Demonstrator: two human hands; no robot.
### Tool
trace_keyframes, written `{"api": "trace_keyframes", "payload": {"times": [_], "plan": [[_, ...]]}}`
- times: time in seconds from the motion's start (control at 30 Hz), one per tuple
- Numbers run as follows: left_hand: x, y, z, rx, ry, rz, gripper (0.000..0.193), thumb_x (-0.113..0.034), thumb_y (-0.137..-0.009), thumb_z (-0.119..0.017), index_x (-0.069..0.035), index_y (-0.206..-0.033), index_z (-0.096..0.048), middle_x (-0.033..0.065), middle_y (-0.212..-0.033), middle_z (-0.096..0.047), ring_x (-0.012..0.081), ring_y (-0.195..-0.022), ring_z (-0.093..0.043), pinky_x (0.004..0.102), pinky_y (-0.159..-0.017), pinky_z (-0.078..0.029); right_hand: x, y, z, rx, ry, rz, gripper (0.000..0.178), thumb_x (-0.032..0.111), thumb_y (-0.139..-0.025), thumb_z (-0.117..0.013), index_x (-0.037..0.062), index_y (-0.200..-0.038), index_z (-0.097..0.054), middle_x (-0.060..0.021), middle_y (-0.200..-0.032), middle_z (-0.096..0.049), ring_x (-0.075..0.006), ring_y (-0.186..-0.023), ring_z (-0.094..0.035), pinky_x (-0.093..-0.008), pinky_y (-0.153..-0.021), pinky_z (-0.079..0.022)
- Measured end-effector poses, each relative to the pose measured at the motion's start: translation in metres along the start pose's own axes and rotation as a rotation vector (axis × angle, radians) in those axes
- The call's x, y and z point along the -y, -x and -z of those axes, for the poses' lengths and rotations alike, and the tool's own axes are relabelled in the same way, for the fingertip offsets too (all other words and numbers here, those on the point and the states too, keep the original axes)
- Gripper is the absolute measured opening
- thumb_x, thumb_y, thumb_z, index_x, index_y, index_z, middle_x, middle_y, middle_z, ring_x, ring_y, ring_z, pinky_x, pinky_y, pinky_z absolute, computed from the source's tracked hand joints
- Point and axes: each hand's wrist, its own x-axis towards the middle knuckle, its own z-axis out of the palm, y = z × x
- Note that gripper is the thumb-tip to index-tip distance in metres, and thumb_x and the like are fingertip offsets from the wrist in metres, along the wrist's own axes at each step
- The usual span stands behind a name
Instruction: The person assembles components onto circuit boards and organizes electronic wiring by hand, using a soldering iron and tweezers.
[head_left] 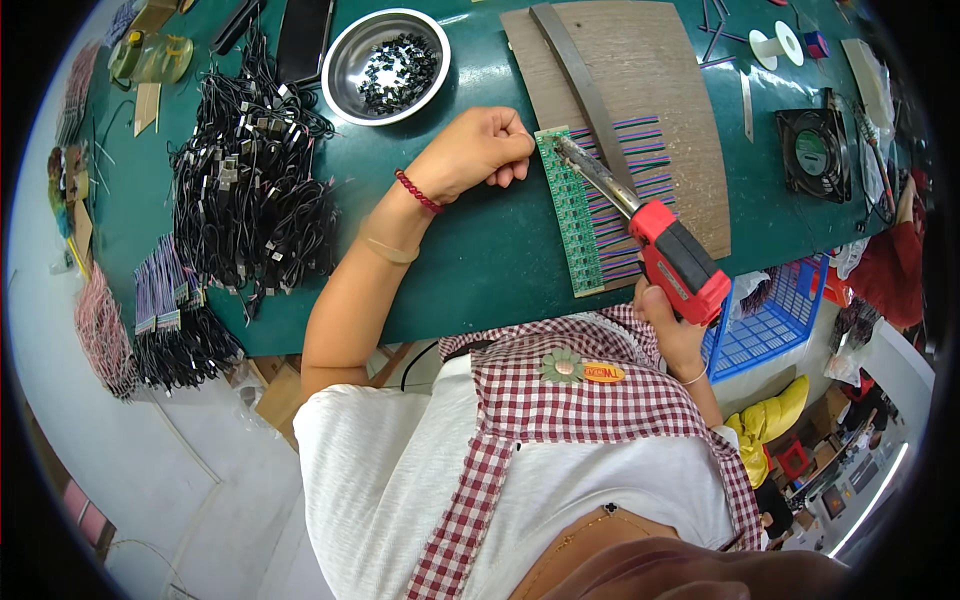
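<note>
Head view: the right hand (664, 322) is wrapped round a red-and-black soldering gun (680, 258), its metal tip (563, 148) over the far end of a long green circuit board (573, 225). Beside that end, the left hand (485, 152) curls its fingers together; whether they pinch anything cannot be told. Thin multicoloured wires (652, 181) extend right across a brown wooden panel (693, 120).
</note>
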Motion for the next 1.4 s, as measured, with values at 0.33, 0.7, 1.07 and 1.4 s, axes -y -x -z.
{"api": "trace_keyframes", "payload": {"times": [0.33, 0.7, 1.07, 1.4], "plan": [[0.000, 0.000, 0.000, -0.012, -0.001, -0.004, 0.011, -0.012, -0.081, -0.054, -0.005, -0.073, -0.052, 0.0015, -0.062, -0.056, 0.0040, -0.048, -0.048, 0.0169, -0.043, -0.036, -0.014, 0.000, 0.003, 0.030, 0.030, 0.000, 0.023, 0.007, -0.078, -0.067, 0.0013, -0.098, -0.059, -0.0004, -0.078, -0.058, -0.0065, -0.063, -0.051, -0.0238, -0.055, -0.043], [0.002, 0.002, 0.000, -0.016, -0.004, -0.008, 0.012, -0.014, -0.081, -0.055, -0.004, -0.074, -0.052, 0.0025, -0.062, -0.057, 0.0042, -0.049, -0.048, 0.0172, -0.043, -0.036, 0.007, 0.000, -0.006, 0.011, -0.088, -0.020, 0.036, 0.012, -0.086, -0.055, -0.0054, -0.116, -0.046, -0.0055, -0.061, -0.049, -0.0104, -0.049, -0.043, -0.0233, -0.047, -0.036], [0.005, 0.002, -0.003, -0.021, -0.007, -0.007, 0.013, -0.014, -0.082, -0.055, -0.004, -0.075, -0.052, 0.0028, -0.062, -0.057, 0.0044, -0.048, -0.048, 0.0170, -0.043, -0.036, -0.005, 0.006, -0.003, -0.007, -0.042, 0.032, 0.032, 0.014, -0.086, -0.055, -0.0038, -0.111, -0.046, -0.0057, -0.060, -0.048, -0.0110, -0.048, -0.043, -0.0236, -0.046, -0.036], [-0.010, 0.001, 0.000, 0.034, -0.014, -0.100, 0.014, -0.016, -0.085, -0.052, -0.007, -0.073, -0.052, 0.0007, -0.061, -0.056, 0.0054, -0.049, -0.049, 0.0185, -0.043, -0.037, 0.017, -0.001, 0.007, -0.073, -0.160, 0.039, 0.032, 0.015, -0.086, -0.054, -0.0057, -0.109, -0.046, -0.0066, -0.057, -0.050, -0.0116, -0.045, -0.045, -0.0239, -0.045, -0.038]]}}
